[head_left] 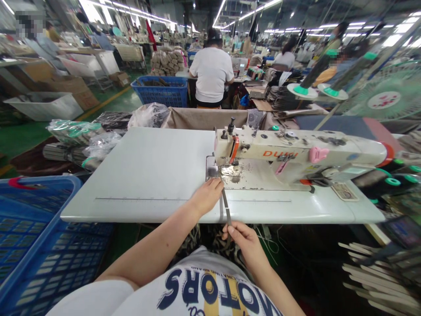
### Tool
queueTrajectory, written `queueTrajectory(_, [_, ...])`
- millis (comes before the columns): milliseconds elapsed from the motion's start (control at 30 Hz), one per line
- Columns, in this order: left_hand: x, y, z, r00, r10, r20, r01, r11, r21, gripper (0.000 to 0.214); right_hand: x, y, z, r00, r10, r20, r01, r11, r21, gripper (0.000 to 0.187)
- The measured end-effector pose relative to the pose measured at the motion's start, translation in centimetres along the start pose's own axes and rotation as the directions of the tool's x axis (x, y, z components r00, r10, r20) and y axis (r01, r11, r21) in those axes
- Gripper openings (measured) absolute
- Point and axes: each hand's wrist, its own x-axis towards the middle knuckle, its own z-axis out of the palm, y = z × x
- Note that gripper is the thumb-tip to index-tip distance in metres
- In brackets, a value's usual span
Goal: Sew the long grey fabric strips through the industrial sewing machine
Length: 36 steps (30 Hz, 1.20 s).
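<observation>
A narrow dark grey strap (226,202) runs from under the needle area of a white sewing machine (292,147) toward me, over the table's front edge. Close to the presser foot, my left hand (209,194) has its fingers together on the strap at the metal needle plate. Below the edge, my right hand (242,239) pinches the strap between thumb and fingers. A light band crosses the strap just above that pinch. The strap's far end is hidden by the machine head and my left fingertips.
The white sewing table (158,175) carries a printed ruler line. A blue basket (39,237) stands at the left, bundled strips (378,272) lie at lower right, and thread cones (391,175) are beyond the machine. A co-worker (212,72) sits ahead, back turned.
</observation>
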Motion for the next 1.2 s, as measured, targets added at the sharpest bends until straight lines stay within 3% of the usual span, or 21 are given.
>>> queueTrajectory(767, [0.0,-0.1,0.2,1.000,0.006,0.026,-0.006,1.000,0.016,0.021,0.4,0.9,-0.2,0.999,0.032,0.040,-0.034,0.998,0.050,0.039])
queueTrajectory(967, [0.5,-0.3,0.7,0.999,0.036,0.025,-0.037,0.998,0.053,0.030,0.2,1.0,-0.2,0.999,0.039,0.029,-0.041,0.998,0.040,0.036])
queueTrajectory(1200, [0.7,-0.4,0.9,0.999,-0.026,-0.027,0.025,1.000,-0.006,0.041,-0.1,1.2,-0.5,0.998,0.035,0.061,-0.036,0.999,0.017,0.041])
